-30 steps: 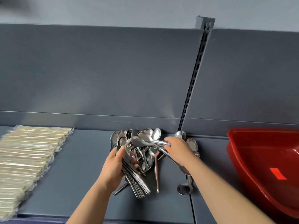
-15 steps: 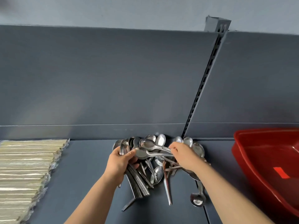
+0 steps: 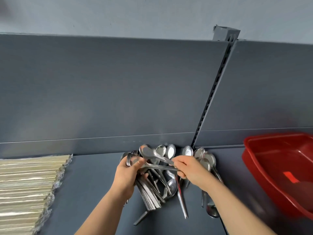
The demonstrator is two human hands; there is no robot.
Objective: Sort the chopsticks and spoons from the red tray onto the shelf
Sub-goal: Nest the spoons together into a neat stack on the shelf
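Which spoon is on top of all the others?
The spoon the right hand pinches by its handle; its bowl sits highest, above the left hand's stack.

Your left hand [image 3: 127,177] is covering the necks of the spoon bundle [image 3: 149,194] it is gripping, so the count is staying unreadable. Your right hand [image 3: 191,170] is hiding the handle end of the raised spoon [image 3: 152,154] it is pinching. The red tray [image 3: 254,160] is running off the right edge, its near corner blurring. The chopstick stack [image 3: 25,189] is running off the left and bottom edges. Your right forearm is covering part of a lone spoon [image 3: 211,211].
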